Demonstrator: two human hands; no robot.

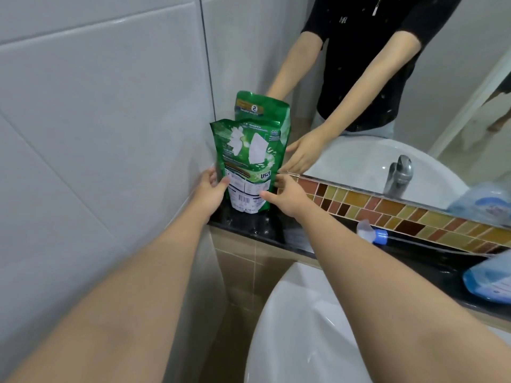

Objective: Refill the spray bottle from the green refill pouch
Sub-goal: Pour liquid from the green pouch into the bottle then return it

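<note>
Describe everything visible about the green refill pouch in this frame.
The green refill pouch is a glossy, flexible plastic stand-up bag with white flower artwork above a white label panel and barcode. It stands upright on the black ledge in the wall corner, against the mirror showing its reflection. The left hand and right hand touch its lower sides.

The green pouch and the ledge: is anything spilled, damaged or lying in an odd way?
No spill or damage shows. The green pouch stands upright on the black ledge, between the left hand and right hand. One oddity: a blue-capped bottle seems to lie on its side further right.
</note>
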